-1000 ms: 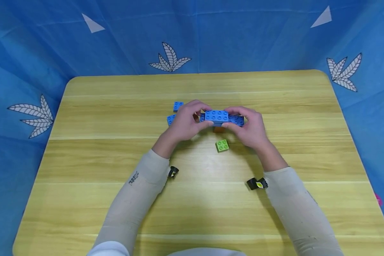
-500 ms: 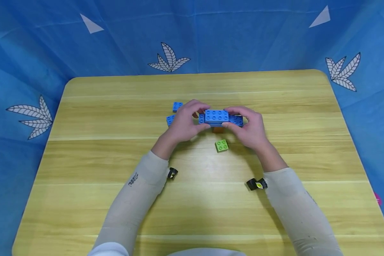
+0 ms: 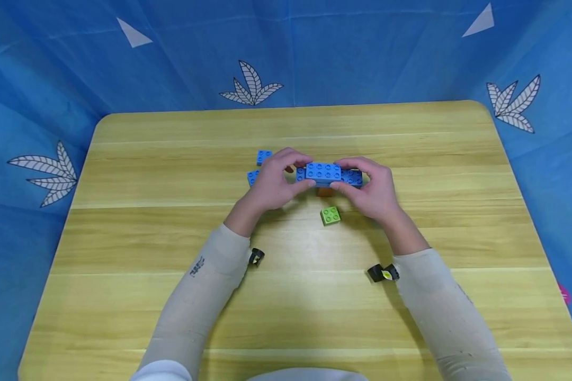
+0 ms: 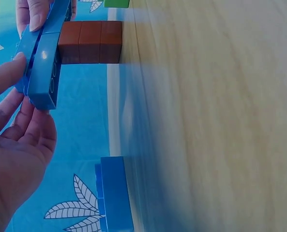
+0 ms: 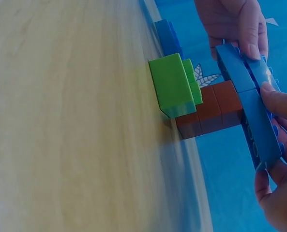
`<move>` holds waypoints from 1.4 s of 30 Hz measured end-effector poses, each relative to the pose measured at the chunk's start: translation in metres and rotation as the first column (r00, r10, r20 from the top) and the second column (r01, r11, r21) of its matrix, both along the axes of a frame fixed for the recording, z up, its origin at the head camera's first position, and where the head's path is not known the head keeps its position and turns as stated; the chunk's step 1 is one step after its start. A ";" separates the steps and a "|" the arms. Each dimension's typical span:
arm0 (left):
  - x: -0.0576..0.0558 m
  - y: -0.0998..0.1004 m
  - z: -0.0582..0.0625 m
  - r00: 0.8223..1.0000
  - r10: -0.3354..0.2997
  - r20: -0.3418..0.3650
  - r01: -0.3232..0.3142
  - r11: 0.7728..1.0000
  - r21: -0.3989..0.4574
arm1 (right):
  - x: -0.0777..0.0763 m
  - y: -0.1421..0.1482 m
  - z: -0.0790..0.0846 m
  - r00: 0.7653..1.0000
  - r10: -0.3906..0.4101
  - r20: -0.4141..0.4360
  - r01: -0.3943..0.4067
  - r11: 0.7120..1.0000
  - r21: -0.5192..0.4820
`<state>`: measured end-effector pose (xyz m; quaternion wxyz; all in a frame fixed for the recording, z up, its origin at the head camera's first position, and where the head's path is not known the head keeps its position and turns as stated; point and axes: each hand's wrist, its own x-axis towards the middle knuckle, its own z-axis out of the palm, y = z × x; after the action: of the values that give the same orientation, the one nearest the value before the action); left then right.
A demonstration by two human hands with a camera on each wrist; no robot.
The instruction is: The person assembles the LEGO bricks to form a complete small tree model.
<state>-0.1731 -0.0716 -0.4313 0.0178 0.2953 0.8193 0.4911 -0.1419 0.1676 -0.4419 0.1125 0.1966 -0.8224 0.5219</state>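
Note:
Both hands work at a long blue toy brick (image 3: 323, 172) with two rows of studs, which lies across two blue bricks (image 3: 351, 178) set end to end. A thin gap runs between the upper and lower bricks in both wrist views. My left hand (image 3: 278, 182) pinches the upper brick's left part between thumb and fingers, other fingers under the lower brick's end. On the other side, my right hand (image 3: 374, 190) does likewise, thumb on the near face. Beneath stands a column of brown bricks (image 4: 90, 42), mostly hidden from above.
A green brick (image 3: 330, 216) stands on the wooden table (image 3: 148, 238) just in front of the column. Two blue bricks lie behind the left hand, a farther one (image 3: 264, 156) and a nearer, partly covered one (image 3: 253, 177). Blue patterned cloth (image 3: 362, 53) surrounds the table.
My left thumb has drawn back slightly from the upper brick and come in against it again. The right hand and the bricks have hardly moved.

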 end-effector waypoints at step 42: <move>0.002 0.000 0.001 0.999 -0.006 -0.050 0.002 0.996 -0.088 | 0.011 -0.007 0.020 0.992 0.047 -0.118 -0.050 0.999 -0.017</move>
<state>-0.1710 -0.0714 -0.4302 0.0111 0.3082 0.8397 0.4471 -0.1311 0.1604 -0.4217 0.1501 0.2457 -0.8040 0.5203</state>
